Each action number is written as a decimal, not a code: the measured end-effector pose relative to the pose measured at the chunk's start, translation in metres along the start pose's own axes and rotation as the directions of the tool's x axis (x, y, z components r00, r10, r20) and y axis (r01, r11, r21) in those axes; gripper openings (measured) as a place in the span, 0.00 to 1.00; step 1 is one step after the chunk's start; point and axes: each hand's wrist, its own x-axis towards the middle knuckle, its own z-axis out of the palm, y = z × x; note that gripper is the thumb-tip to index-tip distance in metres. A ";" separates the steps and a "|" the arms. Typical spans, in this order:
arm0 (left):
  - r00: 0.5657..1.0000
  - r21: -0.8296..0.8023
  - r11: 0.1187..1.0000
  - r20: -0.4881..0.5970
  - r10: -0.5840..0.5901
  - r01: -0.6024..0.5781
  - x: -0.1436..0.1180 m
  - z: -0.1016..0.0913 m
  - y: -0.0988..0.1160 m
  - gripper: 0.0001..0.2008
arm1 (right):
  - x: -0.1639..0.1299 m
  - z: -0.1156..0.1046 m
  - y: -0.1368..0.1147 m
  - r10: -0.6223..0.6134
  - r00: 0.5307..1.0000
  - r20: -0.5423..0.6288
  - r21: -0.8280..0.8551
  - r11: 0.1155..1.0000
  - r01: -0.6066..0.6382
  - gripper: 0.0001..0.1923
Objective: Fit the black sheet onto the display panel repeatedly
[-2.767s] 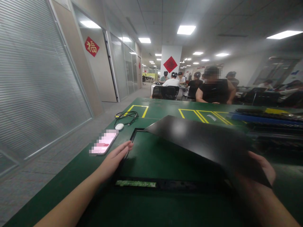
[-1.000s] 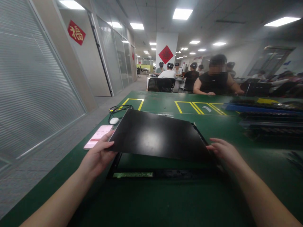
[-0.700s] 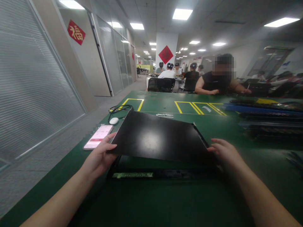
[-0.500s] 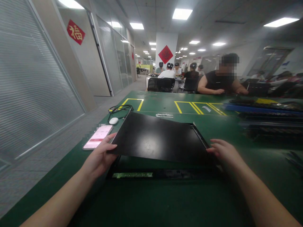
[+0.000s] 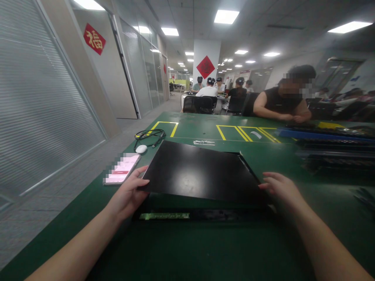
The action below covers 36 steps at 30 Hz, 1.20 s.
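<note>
A glossy black flat panel [image 5: 193,171], which looks like a display panel, lies tilted over a black rectangular frame [image 5: 222,214]. Its left side is raised. My left hand [image 5: 130,191] is closed on the panel's left edge, thumb on top and fingers below. At the right edge, my right hand [image 5: 278,189] has its fingers apart, fingertips at or against the panel's side. Below the panel's near edge, a green circuit board strip [image 5: 164,216] shows in the frame. The panel covers most of the frame.
On the green table [image 5: 190,249], a phone [image 5: 121,169], a white mouse-like object [image 5: 141,149] and a coiled black cable [image 5: 149,136] lie to the left. Stacked dark parts [image 5: 336,148] sit at right. Another person [image 5: 281,103] sits across the table.
The panel has shifted slightly right and its left side is a little lower. Both my hands have moved slightly right with it. The person across has leaned right and brought their hands together.
</note>
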 end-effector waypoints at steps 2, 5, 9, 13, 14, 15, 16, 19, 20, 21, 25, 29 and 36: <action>1.000 -0.002 1.000 0.006 -0.004 0.004 0.001 -0.001 -0.001 0.25 | 0.000 0.000 -0.001 0.001 1.000 0.003 -0.007 1.000 -0.001 0.20; 1.000 -0.004 1.000 0.021 -0.003 0.003 0.001 -0.001 -0.001 0.25 | -0.001 -0.001 -0.003 0.008 1.000 0.003 -0.027 1.000 -0.008 0.20; 1.000 0.016 1.000 -0.014 -0.006 0.006 0.002 0.001 -0.002 0.24 | -0.003 0.000 -0.003 -0.004 1.000 -0.018 -0.038 0.999 0.003 0.21; 0.999 0.042 0.999 -0.048 -0.003 0.005 0.003 0.001 -0.004 0.22 | -0.003 0.001 0.000 -0.056 0.998 -0.037 -0.130 0.990 0.051 0.20; 0.998 0.052 0.999 -0.067 -0.012 0.015 0.004 0.001 -0.005 0.21 | -0.003 0.001 0.000 -0.067 0.997 -0.032 -0.156 0.986 0.061 0.20; 0.996 0.063 0.998 -0.087 -0.019 0.024 0.005 0.000 -0.005 0.21 | -0.003 0.001 0.001 -0.075 0.997 -0.024 -0.178 0.982 0.069 0.20; 0.994 0.073 0.997 -0.106 -0.022 0.030 0.006 0.000 -0.006 0.21 | -0.004 0.001 0.001 -0.078 0.997 -0.017 -0.197 0.978 0.073 0.20; 0.991 0.089 0.995 -0.130 -0.022 0.033 0.007 0.000 -0.008 0.17 | -0.005 0.001 0.000 -0.079 0.997 0.003 -0.254 0.964 0.077 0.19; 0.991 0.089 0.995 -0.135 -0.022 0.034 0.008 0.000 -0.008 0.15 | -0.006 0.001 0.000 -0.081 0.997 0.007 -0.266 0.961 0.080 0.18; 0.990 0.085 0.996 -0.142 -0.025 0.037 0.008 0.000 -0.008 0.13 | -0.006 0.001 0.000 -0.085 0.996 0.011 -0.272 0.959 0.085 0.18; 0.984 0.062 0.997 -0.173 -0.043 0.055 0.006 0.004 -0.005 0.08 | -0.005 0.002 0.003 -0.094 0.995 0.015 -0.264 0.960 0.095 0.18; 0.982 0.025 0.996 -0.174 -0.076 0.081 0.004 0.009 -0.002 0.06 | -0.007 0.003 0.002 -0.131 0.991 0.017 -0.282 0.951 0.130 0.16; 0.980 0.064 0.996 -0.196 -0.041 0.055 0.006 0.009 -0.005 0.07 | -0.009 0.002 0.001 -0.195 0.981 -0.001 -0.364 0.913 0.182 0.15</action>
